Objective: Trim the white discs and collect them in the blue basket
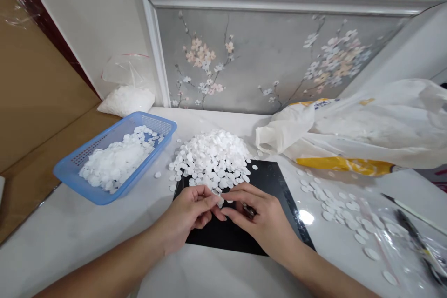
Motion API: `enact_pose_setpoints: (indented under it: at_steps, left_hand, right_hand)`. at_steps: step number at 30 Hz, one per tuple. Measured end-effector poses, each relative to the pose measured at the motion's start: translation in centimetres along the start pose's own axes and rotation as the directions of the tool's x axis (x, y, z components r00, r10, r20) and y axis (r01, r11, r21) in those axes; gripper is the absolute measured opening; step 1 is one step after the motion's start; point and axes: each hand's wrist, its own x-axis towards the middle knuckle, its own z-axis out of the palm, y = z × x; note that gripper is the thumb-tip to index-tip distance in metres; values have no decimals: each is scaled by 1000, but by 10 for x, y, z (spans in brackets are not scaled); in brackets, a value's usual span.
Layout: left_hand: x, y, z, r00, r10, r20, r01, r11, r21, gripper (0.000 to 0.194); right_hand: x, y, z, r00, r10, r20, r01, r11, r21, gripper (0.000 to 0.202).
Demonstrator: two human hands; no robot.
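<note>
Near the front of a heap of small white round discs (216, 153), my two hands meet over a black mat (244, 242). Thumb and forefinger of my left hand (195, 209) pinch a white disc (220, 201). Against that same disc come the fingertips of my right hand (263, 216). A small dark, shiny tool (248, 210) is tucked in the right fingers; most of it is hidden, so its kind does not show. The heap's near edge spreads onto the mat, just beyond my fingertips.
A blue basket (115, 195) of discs stands left, with a clear bag of white pieces (127, 100) behind it. At right lie a large white-and-yellow plastic bag (356, 135), scattered discs (335, 207), and a dark pen-like tool (410, 228) on clear plastic. A framed floral panel (240, 60) backs the table.
</note>
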Motion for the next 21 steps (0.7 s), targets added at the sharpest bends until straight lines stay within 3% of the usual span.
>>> enact_pose_setpoints:
  at_steps: [5, 11, 15, 21]
  left_hand:
    - [1, -2, 0, 1000, -1, 13, 1, 1000, -4, 32]
    - [0, 2, 0, 1000, 16, 13, -16, 1000, 23, 25]
    - [-1, 4, 1, 1000, 8, -10, -8, 1000, -2, 16]
    - [-1, 2, -1, 1000, -14, 23, 16, 994, -109, 19]
  right_hand:
    - [3, 0, -2, 987, 146, 59, -152, 982, 109, 19]
    - [6, 7, -4, 915, 342, 214, -398, 854, 336, 31]
    - [7, 5, -5, 888, 386, 250, -458, 790, 407, 34]
    - [9, 3, -5, 899, 375, 227, -438, 808, 395, 24]
